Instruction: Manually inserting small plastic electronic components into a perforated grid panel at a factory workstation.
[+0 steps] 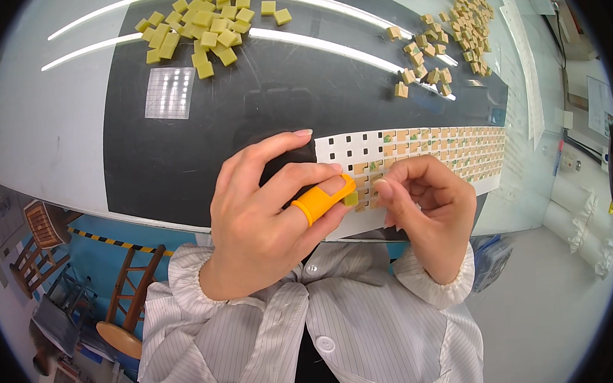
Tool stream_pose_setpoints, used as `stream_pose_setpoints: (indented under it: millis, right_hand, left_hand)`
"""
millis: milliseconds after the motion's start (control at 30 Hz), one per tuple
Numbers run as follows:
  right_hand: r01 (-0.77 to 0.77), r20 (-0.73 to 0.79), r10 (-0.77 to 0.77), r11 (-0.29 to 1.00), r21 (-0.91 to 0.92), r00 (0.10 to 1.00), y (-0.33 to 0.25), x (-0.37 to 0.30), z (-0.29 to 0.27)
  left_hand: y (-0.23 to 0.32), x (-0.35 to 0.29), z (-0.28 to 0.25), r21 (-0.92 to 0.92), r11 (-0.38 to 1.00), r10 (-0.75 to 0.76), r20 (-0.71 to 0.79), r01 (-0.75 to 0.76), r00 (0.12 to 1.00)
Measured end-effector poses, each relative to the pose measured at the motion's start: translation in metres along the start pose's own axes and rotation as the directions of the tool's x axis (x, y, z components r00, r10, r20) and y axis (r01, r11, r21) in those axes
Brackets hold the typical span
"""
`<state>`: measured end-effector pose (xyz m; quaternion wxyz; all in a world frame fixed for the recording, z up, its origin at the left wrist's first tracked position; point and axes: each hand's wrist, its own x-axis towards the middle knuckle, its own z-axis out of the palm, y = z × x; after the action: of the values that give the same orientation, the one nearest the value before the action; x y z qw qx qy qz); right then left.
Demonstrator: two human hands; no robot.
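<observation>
My left hand wears an orange finger cot on one finger and pinches a small yellow-green square chip at its tip. My right hand is curled with its fingertips right against the same chip, above the near end of a white grid sheet. The right part of the sheet is filled with several tan chips; the left part shows empty black squares.
A pile of yellow-green chips lies at the far left of the dark mat. Loose tan chips are scattered at the far right. A small white grid card lies on the mat. Wooden chairs stand below left.
</observation>
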<state>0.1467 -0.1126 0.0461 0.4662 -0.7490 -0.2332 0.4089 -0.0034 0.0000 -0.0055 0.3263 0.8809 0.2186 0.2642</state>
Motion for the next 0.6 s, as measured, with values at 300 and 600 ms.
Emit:
stream_pose_setpoints:
  millis: [300, 600]
  right_hand:
    - [0.114, -0.088, -0.154, 0.929, -0.353, 0.984, 0.011, 0.002, 0.010]
    - [0.171, -0.159, -0.260, 0.888, -0.426, 0.953, 0.016, 0.000, 0.020]
  left_hand:
    - [0.000, 0.001, 0.000, -0.002, 1.000, 0.000, 0.006, 0.000, 1.000]
    - [0.002, 0.001, 0.000, 0.002, 1.000, -0.006, -0.007, 0.006, 1.000]
